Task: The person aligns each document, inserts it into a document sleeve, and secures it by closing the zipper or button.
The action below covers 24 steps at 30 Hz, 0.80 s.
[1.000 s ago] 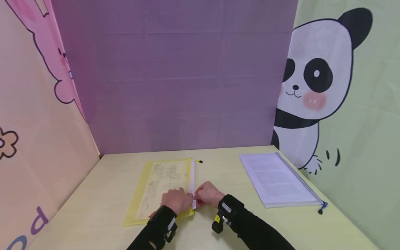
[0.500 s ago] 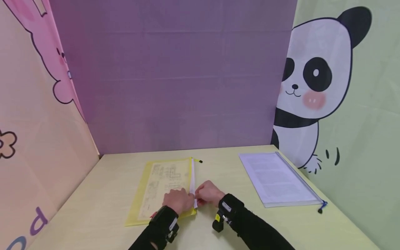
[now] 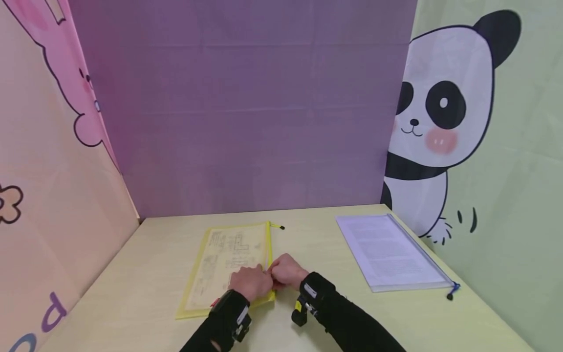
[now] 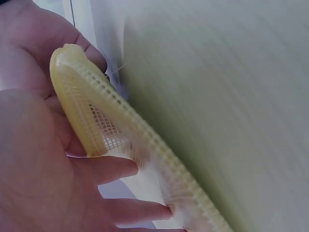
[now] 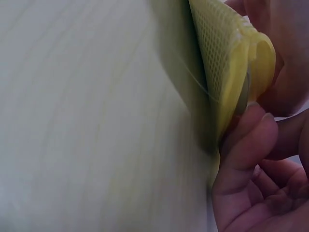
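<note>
A yellow mesh zip pouch (image 3: 193, 313) lies on the table at centre left, a printed sheet (image 3: 215, 274) showing through it. My left hand (image 3: 250, 283) rests over its near right part and grips the edge. In the left wrist view, the pouch's raised mesh edge (image 4: 159, 140) runs along my fingers (image 4: 113, 169). My right hand (image 3: 288, 270) is at the right edge, close to the left hand. In the right wrist view, its bent fingers (image 5: 251, 135) pinch the yellow edge (image 5: 231, 92) by the gaping corner. How far the papers sit inside is hidden there.
A clear pouch (image 3: 387, 249) with white printed papers lies at the table's right, its blue and black zip pull (image 3: 453, 291) near the edge. The yellow pouch's zip pull (image 3: 278, 226) sticks out at its far right corner. A purple backdrop (image 3: 264, 107) stands behind the table.
The white paper strip that stuck out of the yellow pouch's right side is no longer seen there. My right hand has moved left, up to the pouch edge; the left hand has hardly moved.
</note>
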### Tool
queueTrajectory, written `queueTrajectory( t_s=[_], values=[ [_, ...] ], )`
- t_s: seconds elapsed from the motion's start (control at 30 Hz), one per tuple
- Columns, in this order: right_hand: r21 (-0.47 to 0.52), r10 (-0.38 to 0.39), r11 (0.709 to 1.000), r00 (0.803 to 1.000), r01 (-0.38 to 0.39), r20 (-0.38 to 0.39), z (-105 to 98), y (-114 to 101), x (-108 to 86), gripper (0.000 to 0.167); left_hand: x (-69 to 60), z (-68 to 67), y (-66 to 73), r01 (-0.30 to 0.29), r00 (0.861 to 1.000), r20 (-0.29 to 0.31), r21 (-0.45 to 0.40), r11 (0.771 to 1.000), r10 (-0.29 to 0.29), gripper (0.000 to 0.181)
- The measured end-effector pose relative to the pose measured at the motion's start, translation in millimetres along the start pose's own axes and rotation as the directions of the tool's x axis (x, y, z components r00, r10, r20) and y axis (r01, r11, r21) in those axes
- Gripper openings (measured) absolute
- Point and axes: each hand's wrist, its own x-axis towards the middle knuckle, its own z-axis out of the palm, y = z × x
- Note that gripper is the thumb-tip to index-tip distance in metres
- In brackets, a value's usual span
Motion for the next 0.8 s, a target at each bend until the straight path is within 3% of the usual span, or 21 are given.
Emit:
queueTrajectory(
  t_s=[0.2,0.37,0.5,0.63,0.8],
  values=[
    [0.000,-0.001,1.000,1.000,0.001,-0.002,0,4,-0.7,0.016,2.8,0.1,0.6,-0.006,1.000,0.018,0.001,1.000,0.006,0.045],
    [0.064,-0.003,0.998,1.000,0.002,0.016,-5,4,-8.8,0.009,3.3,2.4,-0.1,-0.013,1.000,0.024,0.006,1.000,0.013,0.046],
    [0.093,-0.006,0.996,1.000,0.004,0.022,-6,4,-10.7,0.009,4.8,3.5,-0.6,-0.028,0.998,0.051,0.027,0.999,0.026,0.057],
    [0.055,-0.008,0.998,1.000,0.006,0.026,-4,5,-6.2,0.016,4.1,3.3,-0.7,-0.010,0.997,0.082,0.001,1.000,0.010,0.068],
    [-0.010,-0.045,0.999,0.998,0.046,0.034,-1,4,-1.2,0.021,1.4,2.3,-2.8,-0.007,0.997,0.074,-0.039,0.999,0.009,0.064]
  ],
)
